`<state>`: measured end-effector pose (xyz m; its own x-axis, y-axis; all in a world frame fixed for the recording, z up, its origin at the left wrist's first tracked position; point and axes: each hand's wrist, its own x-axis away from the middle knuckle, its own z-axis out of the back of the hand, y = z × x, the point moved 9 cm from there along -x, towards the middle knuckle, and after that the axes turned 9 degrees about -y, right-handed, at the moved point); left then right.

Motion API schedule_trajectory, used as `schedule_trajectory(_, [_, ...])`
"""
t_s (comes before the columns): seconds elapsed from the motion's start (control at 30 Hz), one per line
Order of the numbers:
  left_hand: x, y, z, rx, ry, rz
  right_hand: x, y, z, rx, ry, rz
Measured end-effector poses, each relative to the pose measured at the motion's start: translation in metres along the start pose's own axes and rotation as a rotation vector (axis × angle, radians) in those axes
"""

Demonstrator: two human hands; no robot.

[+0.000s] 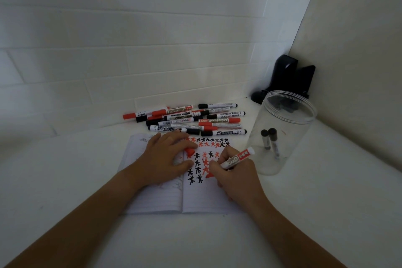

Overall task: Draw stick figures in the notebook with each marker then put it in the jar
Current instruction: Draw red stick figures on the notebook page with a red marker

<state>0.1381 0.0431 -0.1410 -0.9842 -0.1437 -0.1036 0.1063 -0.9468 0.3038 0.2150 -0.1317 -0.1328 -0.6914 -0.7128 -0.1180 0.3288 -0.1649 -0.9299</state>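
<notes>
1. Two bare forearms nearest the lens, reaching forward over a white table (326, 180) onto an open lined notebook (195, 198).
2. Right hand (237, 178) clenched round a red whiteboard marker (238, 158) — fingers wrapped on the barrel, tail end tilted up and right toward the jar, tip down on the right page and hidden behind the fingers.
3. Left hand (167, 159) pressed flat across the notebook's centre fold, fingers relaxed and spread, holding the page; small red cap (190, 151) just under the fingertips — pinched or merely touched, cannot tell.
4. Rows of red and black stick figures (201, 166) between the two hands and just beyond the fingertips, on the right page.
5. Loose pile of markers (189, 121), red-capped and black-capped, lying flat beyond the left fingertips, just past the notebook's top edge.
6. Clear plastic jar (280, 132) upright, lidless, right of the right-hand fingers, apart from them; two black-capped markers (269, 141) standing inside.
7. Black object (287, 78) in the wall corner behind the jar.
</notes>
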Motion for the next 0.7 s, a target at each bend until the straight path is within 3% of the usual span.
schedule_trajectory(0.7, [-0.0002,-0.0005,-0.0012,0.002,-0.020,0.010,-0.0018,0.0058,0.0003,0.005,-0.013,-0.057])
